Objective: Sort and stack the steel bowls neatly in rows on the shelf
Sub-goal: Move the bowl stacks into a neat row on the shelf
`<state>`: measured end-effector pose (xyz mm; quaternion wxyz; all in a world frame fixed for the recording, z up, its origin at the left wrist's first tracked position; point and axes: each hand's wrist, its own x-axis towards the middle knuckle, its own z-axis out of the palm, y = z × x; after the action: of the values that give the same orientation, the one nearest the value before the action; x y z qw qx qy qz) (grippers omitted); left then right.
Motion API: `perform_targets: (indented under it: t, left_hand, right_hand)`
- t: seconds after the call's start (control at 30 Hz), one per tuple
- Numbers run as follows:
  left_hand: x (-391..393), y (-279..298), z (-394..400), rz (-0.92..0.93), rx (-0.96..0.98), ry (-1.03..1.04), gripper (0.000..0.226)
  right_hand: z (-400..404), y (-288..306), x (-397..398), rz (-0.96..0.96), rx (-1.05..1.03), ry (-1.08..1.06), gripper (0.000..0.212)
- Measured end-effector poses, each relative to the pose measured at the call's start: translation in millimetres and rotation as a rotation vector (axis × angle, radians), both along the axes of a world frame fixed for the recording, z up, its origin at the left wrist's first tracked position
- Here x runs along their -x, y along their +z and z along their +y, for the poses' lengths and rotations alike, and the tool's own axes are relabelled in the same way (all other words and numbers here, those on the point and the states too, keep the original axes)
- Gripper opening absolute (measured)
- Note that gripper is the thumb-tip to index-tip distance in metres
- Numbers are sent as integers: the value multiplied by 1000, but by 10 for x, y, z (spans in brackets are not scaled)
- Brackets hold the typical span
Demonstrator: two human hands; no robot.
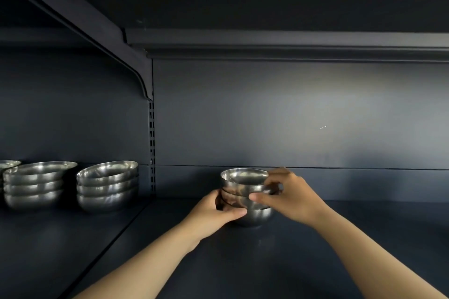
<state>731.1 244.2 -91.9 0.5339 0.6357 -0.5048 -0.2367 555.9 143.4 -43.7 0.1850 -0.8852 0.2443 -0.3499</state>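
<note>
Two bare forearms reach forward from the lower edge of the frame, converging toward the centre. The left hand [213, 209] sits lower, its wrist bent slightly, thumb stretched out to the right along the front of what it holds while the other fingers curl round the far left side, mostly hidden. The right hand [289, 195] is raised a little higher, palm turned left and downward, its forefinger extended leftward and the thumb arched above it in a pinch, the remaining fingers loosely curled behind. The two hands are close, thumb and forefinger tips almost level, not touching one another. Both arms are uncovered to the frame's edge.
</note>
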Motion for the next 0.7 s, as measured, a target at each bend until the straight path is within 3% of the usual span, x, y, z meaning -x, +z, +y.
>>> perform_targets:
  t: [0.2,0.33,0.7]
  left_hand:
    - [-5,-27,3,-14,-11,8,50]
    - [5,-13,20,-18,-3,19,48]
    - [-672,347,440,66,-34,65,37]
  right_hand:
    - [-88,-84,17,61,-103,9,49]
    - [-113,-135,-26,-7,-217,33,61]
    - [264,75,-883,-69,-287,119,62]
